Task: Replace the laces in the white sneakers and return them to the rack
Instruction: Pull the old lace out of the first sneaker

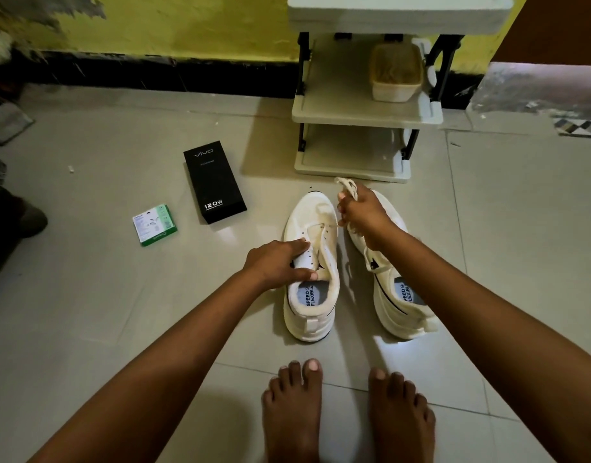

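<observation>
Two white sneakers stand side by side on the tiled floor, toes pointing at the rack. The left sneaker (312, 262) has bare eyelets with no lace through them. My left hand (277, 262) grips its side at the collar, thumb curled inside the opening. My right hand (362, 212) hovers over the right sneaker (392, 289) and holds a bunched white lace (347, 188) in its curled fingers. The right sneaker's front is hidden under that hand. The white shoe rack (364, 111) stands just beyond the sneakers against the yellow wall.
A lidded plastic tub (396, 75) sits on the rack's middle shelf. A black phone box (213, 182) and a small green and white box (154, 223) lie on the floor to the left. My bare feet (347, 412) are at the bottom.
</observation>
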Demonstrator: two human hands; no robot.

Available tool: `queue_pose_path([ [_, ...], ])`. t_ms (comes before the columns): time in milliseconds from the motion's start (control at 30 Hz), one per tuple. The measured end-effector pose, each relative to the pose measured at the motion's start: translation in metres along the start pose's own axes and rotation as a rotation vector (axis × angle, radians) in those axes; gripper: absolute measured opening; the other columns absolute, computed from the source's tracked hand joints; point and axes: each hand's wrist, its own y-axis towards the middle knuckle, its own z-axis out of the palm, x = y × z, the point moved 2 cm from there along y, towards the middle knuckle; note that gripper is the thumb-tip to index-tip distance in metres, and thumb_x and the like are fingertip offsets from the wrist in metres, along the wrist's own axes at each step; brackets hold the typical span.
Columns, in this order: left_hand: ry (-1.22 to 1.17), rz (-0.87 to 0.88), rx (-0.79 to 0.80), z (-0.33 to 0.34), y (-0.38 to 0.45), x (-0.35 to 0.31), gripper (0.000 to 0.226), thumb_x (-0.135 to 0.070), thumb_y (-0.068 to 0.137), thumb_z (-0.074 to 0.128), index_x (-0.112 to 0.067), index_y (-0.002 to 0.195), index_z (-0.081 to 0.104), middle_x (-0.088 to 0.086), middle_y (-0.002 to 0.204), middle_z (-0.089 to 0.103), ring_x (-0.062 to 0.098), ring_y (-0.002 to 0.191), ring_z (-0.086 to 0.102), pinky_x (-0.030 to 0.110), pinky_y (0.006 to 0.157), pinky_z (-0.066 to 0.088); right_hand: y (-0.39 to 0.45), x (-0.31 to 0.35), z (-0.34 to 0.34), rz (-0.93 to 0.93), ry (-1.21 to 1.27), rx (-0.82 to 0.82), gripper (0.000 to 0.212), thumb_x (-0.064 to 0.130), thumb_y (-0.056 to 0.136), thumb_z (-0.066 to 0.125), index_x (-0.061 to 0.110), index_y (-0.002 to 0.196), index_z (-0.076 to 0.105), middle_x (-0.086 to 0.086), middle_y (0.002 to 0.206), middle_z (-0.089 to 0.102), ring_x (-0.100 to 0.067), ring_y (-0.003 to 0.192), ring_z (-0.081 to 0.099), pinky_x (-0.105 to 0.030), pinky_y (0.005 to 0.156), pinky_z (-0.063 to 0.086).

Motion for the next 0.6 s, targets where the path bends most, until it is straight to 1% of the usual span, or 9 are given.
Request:
queue_pose_path([
  [67, -0.001, 0.002, -0.005, 0.0, 0.001, -0.001, 0.073, -0.063, 0.079, 0.058, -0.038, 0.143, 0.031, -0.002, 0.138, 0.05, 0.022, 0.123, 0.048, 0.03, 0.084, 0.038, 0.002, 0.006, 0.003, -0.048, -0.071, 0.0, 0.011, 0.017, 0.099, 0.04, 0.016, 0.108, 0.046, -0.001, 0.082, 0.05, -0.015, 0.068, 0.049, -0.013, 0.045, 0.041],
  [133, 0.005, 0.018, -0.005, -0.001, 0.001, -0.002, 0.072, -0.062, 0.079, 0.059, -0.038, 0.141, 0.033, -0.001, 0.135, 0.052, 0.022, 0.121, 0.049, 0.029, 0.08, 0.037, 0.002, 0.008, 0.007, -0.104, -0.2, 0.0, 0.022, 0.016, 0.098, 0.041, 0.01, 0.117, 0.049, -0.004, 0.091, 0.051, -0.019, 0.08, 0.05, -0.026, 0.07, 0.048],
  [167, 0.01, 0.022, -0.002, -0.001, 0.001, -0.003, 0.071, -0.061, 0.079, 0.059, -0.037, 0.141, 0.034, -0.001, 0.135, 0.051, 0.022, 0.121, 0.049, 0.029, 0.08, 0.037, 0.001, 0.007, 0.008, -0.109, -0.252, -0.008, 0.026, 0.016, 0.098, 0.042, 0.007, 0.121, 0.049, -0.006, 0.096, 0.05, -0.021, 0.087, 0.049, -0.033, 0.08, 0.046],
  [200, 0.015, 0.024, 0.002, -0.001, 0.001, -0.004, 0.071, -0.06, 0.08, 0.06, -0.037, 0.142, 0.033, 0.0, 0.136, 0.051, 0.023, 0.121, 0.048, 0.029, 0.081, 0.037, 0.0, 0.004, 0.007, -0.098, -0.282, -0.017, 0.028, 0.016, 0.098, 0.042, 0.005, 0.123, 0.048, -0.007, 0.099, 0.05, -0.023, 0.09, 0.048, -0.035, 0.083, 0.044],
  [333, 0.08, 0.039, 0.011, -0.003, -0.001, -0.009, 0.069, -0.058, 0.08, 0.06, -0.035, 0.141, 0.036, 0.003, 0.133, 0.052, 0.025, 0.121, 0.048, 0.031, 0.085, 0.04, -0.003, -0.005, 0.004, -0.011, -0.265, -0.023, 0.029, 0.016, 0.098, 0.04, 0.005, 0.124, 0.047, -0.011, 0.101, 0.05, -0.027, 0.091, 0.048, -0.038, 0.082, 0.045],
  [467, 0.126, 0.042, 0.003, -0.004, -0.002, -0.016, 0.064, -0.056, 0.082, 0.059, -0.03, 0.137, 0.041, 0.006, 0.127, 0.055, 0.027, 0.117, 0.05, 0.03, 0.079, 0.038, -0.004, -0.005, -0.001, 0.066, -0.113, -0.038, 0.024, 0.018, 0.098, 0.042, 0.007, 0.118, 0.049, -0.014, 0.098, 0.053, -0.019, 0.07, 0.049, -0.025, 0.058, 0.04],
  [500, 0.125, 0.038, 0.005, -0.005, -0.001, -0.016, 0.065, -0.057, 0.082, 0.059, -0.03, 0.138, 0.04, 0.006, 0.128, 0.054, 0.027, 0.117, 0.05, 0.03, 0.078, 0.037, -0.005, -0.006, -0.003, 0.039, -0.156, -0.045, 0.026, 0.018, 0.097, 0.045, 0.007, 0.12, 0.049, -0.015, 0.102, 0.056, -0.02, 0.073, 0.052, -0.025, 0.061, 0.039],
  [567, 0.118, 0.031, 0.016, -0.005, 0.0, -0.014, 0.069, -0.059, 0.081, 0.058, -0.031, 0.14, 0.037, 0.005, 0.131, 0.053, 0.026, 0.119, 0.049, 0.029, 0.077, 0.036, -0.005, -0.013, -0.007, -0.042, -0.365, -0.034, 0.03, 0.016, 0.094, 0.052, 0.004, 0.122, 0.052, -0.015, 0.112, 0.059, -0.028, 0.094, 0.056, -0.024, 0.073, 0.037],
  [600, 0.116, 0.029, 0.024, -0.005, 0.0, -0.013, 0.07, -0.059, 0.081, 0.058, -0.031, 0.142, 0.035, 0.004, 0.132, 0.052, 0.025, 0.121, 0.048, 0.029, 0.078, 0.036, -0.006, -0.018, -0.005, -0.075, -0.479, -0.004, 0.029, 0.013, 0.092, 0.054, 0.002, 0.118, 0.055, -0.016, 0.113, 0.061, -0.031, 0.101, 0.056, -0.024, 0.074, 0.034],
])
